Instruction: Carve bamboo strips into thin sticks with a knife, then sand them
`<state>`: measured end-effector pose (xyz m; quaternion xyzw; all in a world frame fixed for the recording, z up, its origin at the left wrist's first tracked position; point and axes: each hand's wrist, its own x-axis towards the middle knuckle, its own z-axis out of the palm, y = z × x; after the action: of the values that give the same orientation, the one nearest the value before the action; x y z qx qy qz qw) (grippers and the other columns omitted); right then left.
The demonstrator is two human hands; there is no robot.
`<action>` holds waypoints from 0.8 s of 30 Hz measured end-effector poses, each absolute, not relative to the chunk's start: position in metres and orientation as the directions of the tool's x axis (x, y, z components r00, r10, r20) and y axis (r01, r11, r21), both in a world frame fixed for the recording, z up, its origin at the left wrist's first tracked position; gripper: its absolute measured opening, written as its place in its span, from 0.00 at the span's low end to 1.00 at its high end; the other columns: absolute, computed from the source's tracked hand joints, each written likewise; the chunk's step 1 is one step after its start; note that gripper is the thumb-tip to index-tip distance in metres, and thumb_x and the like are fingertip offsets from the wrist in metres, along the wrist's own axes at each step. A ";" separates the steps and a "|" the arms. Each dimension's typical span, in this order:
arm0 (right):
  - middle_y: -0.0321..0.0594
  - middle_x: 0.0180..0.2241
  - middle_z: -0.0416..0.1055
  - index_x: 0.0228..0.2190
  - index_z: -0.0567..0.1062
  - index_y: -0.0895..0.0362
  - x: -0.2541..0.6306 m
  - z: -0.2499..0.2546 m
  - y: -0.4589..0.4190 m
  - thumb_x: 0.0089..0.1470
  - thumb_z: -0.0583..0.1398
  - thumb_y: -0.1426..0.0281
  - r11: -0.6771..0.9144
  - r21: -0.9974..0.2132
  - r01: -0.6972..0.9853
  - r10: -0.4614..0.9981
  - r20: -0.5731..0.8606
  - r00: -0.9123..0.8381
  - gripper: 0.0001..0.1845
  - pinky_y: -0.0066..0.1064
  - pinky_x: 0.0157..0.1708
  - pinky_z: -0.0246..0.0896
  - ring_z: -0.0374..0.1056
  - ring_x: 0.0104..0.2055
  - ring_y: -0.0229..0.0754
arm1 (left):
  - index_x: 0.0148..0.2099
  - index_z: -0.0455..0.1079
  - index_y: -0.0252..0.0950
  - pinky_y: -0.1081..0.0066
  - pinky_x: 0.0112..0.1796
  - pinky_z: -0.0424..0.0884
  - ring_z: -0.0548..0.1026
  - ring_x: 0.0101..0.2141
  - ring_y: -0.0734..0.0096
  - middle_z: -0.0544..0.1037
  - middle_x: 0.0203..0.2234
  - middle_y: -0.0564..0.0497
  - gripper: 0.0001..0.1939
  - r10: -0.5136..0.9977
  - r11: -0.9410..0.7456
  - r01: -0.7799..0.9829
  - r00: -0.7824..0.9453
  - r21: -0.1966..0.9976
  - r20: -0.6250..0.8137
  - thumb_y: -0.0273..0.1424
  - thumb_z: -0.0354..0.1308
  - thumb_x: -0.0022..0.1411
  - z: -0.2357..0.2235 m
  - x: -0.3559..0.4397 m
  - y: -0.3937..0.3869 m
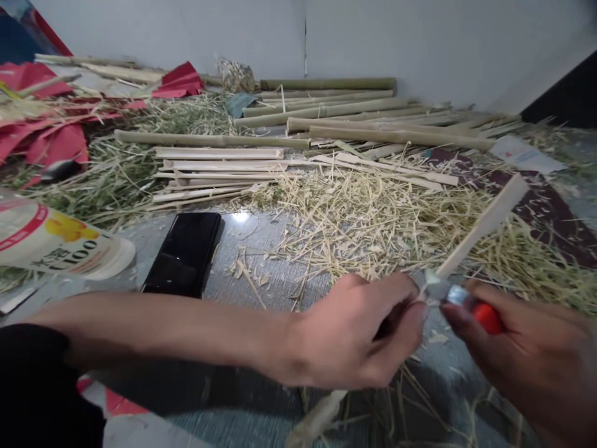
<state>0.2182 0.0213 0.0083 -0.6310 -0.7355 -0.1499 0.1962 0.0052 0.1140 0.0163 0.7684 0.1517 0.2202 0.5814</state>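
Observation:
My left hand (364,330) is closed in a pinch around a pale bamboo strip (485,224). The strip slants up and to the right beyond my fingers. In my right hand (527,354) is a knife with a red handle (487,317) and a metal collar; its blade, partly hidden and blurred, meets the strip just beside my left fingertips. A blurred pale piece (317,417) shows below my left hand; whether it belongs to the same strip I cannot tell. Behind both hands lies a heap of thin bamboo shavings (364,218).
Split bamboo pieces (219,168) lie stacked beyond a black phone (184,252). Whole bamboo poles (349,112) rest along the white wall (396,50). A plastic bottle (69,239) lies at left, near crumpled red paper (56,143). A white packet (527,154) sits at right.

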 end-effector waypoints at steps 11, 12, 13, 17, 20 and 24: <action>0.28 0.11 0.51 0.21 0.66 0.54 0.186 0.008 0.026 0.65 0.48 0.49 0.232 -0.145 0.962 0.872 0.470 -0.139 0.30 0.25 0.15 0.45 0.50 0.12 0.29 | 0.31 0.59 0.39 0.76 0.16 0.50 0.57 0.14 0.81 0.59 0.15 0.61 0.08 0.581 -0.173 0.140 0.814 0.975 -0.014 0.29 0.52 0.64 0.018 -0.016 0.116; 0.28 0.12 0.54 0.23 0.68 0.55 0.182 0.006 0.027 0.65 0.49 0.49 0.268 -0.182 0.946 0.877 0.452 -0.161 0.28 0.24 0.16 0.47 0.52 0.12 0.29 | 0.30 0.57 0.39 0.76 0.16 0.50 0.56 0.14 0.82 0.59 0.15 0.61 0.09 0.558 -0.216 0.107 0.830 0.971 0.033 0.26 0.52 0.63 0.018 -0.015 0.117; 0.28 0.13 0.56 0.26 0.70 0.56 0.180 0.004 0.028 0.66 0.49 0.50 0.290 -0.220 0.931 0.883 0.437 -0.171 0.27 0.23 0.17 0.49 0.55 0.13 0.29 | 0.29 0.55 0.39 0.76 0.16 0.50 0.55 0.14 0.82 0.59 0.15 0.61 0.10 0.530 -0.258 0.070 0.844 0.964 0.081 0.25 0.52 0.61 0.019 -0.014 0.117; 0.29 0.15 0.61 0.29 0.72 0.56 0.187 -0.001 0.027 0.66 0.49 0.51 0.334 -0.149 0.931 0.848 0.479 -0.228 0.26 0.25 0.18 0.49 0.57 0.15 0.31 | 0.31 0.59 0.38 0.76 0.16 0.53 0.56 0.14 0.82 0.60 0.16 0.60 0.07 0.456 -0.355 0.005 0.874 0.935 0.168 0.24 0.50 0.62 0.019 -0.016 0.118; 0.30 0.15 0.55 0.23 0.67 0.55 0.192 0.000 0.022 0.65 0.50 0.49 0.231 -0.025 0.973 0.865 0.462 -0.194 0.27 0.28 0.20 0.46 0.52 0.15 0.32 | 0.32 0.61 0.37 0.76 0.17 0.54 0.57 0.15 0.81 0.61 0.16 0.60 0.08 0.454 -0.371 0.018 0.876 0.929 0.164 0.24 0.50 0.65 0.020 -0.018 0.120; 0.30 0.15 0.51 0.20 0.63 0.54 0.187 -0.003 0.017 0.64 0.50 0.47 0.125 -0.036 0.991 0.895 0.436 -0.097 0.29 0.30 0.23 0.41 0.48 0.16 0.33 | 0.32 0.62 0.38 0.77 0.16 0.55 0.61 0.14 0.81 0.61 0.14 0.60 0.10 0.515 -0.265 0.082 0.854 0.961 0.070 0.26 0.47 0.68 0.021 -0.021 0.117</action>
<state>0.1867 0.0166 -0.0027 -0.6474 -0.7283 -0.1348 0.1796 -0.0212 0.1173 0.0212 0.7726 0.1930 0.1886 0.5746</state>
